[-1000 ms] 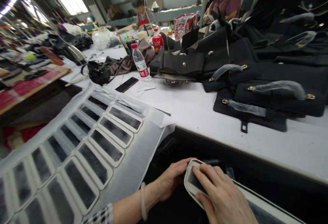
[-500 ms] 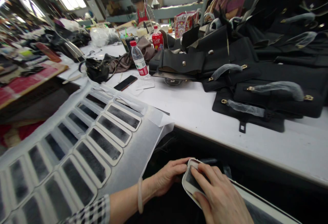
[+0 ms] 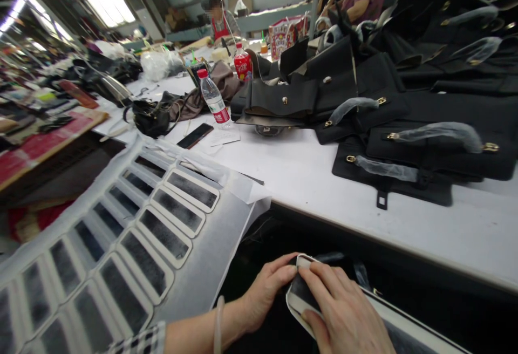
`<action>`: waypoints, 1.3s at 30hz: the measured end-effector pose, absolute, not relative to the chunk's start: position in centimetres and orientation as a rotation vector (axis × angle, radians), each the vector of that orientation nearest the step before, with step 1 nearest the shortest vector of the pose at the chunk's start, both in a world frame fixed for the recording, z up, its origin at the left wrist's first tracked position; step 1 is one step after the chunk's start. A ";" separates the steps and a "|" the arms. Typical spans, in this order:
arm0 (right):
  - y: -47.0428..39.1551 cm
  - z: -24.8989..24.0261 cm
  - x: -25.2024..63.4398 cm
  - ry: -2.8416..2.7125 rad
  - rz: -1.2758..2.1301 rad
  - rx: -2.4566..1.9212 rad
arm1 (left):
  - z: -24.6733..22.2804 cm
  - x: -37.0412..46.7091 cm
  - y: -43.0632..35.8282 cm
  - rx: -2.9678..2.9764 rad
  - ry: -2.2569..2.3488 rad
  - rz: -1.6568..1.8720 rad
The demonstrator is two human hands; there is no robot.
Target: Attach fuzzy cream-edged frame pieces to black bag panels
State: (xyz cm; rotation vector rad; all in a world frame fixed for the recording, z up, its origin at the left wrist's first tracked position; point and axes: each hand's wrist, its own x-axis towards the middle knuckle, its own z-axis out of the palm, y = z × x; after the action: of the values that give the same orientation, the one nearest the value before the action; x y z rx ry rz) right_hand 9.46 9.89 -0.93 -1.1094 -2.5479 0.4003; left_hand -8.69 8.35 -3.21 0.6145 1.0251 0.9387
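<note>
Low in the head view, my left hand (image 3: 265, 289) pinches the upper left corner of a black piece with a pale border (image 3: 297, 304), thumb and fingers closed on its edge. Over that same end lies my right hand (image 3: 343, 305), its fingers bent and pressed on the dark face, the thumb at the near border. The piece's far part runs to the lower right, partly hidden by my right hand. To the left, rows of similar pale-bordered black pieces (image 3: 162, 232) lie on a whitish sheet (image 3: 210, 257).
Black bags (image 3: 283, 97) with plastic-wrapped handles cover the right of the white table (image 3: 299, 181). A water bottle (image 3: 213, 100), a red bottle (image 3: 243, 62) and a phone (image 3: 195, 136) stand or lie further left. People (image 3: 220, 19) sit behind.
The view has shifted slightly. My right hand's fingers have moved toward the piece's upper edge, nearer my left thumb. Both hands are still on the piece.
</note>
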 end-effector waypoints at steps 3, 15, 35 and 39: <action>9.8 -1.5 9.5 -2.525 0.396 -1.102 | -3.3 -8.6 8.2 0.669 1.106 0.931; 9.5 -0.6 9.6 -2.462 0.529 -1.190 | -4.3 -8.4 8.0 0.585 1.001 0.954; 7.7 3.7 7.2 -1.422 1.223 -1.419 | -3.8 -11.0 10.8 1.697 1.123 0.778; 6.0 4.5 9.0 -0.893 1.250 -1.218 | -0.5 -10.2 13.0 2.313 0.947 0.676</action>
State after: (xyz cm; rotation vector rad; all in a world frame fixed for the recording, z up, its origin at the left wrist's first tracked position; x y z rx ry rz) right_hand 9.02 6.05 4.51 -1.2182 -0.8929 1.2501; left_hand -10.22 13.02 -0.54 2.3128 0.9469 0.6759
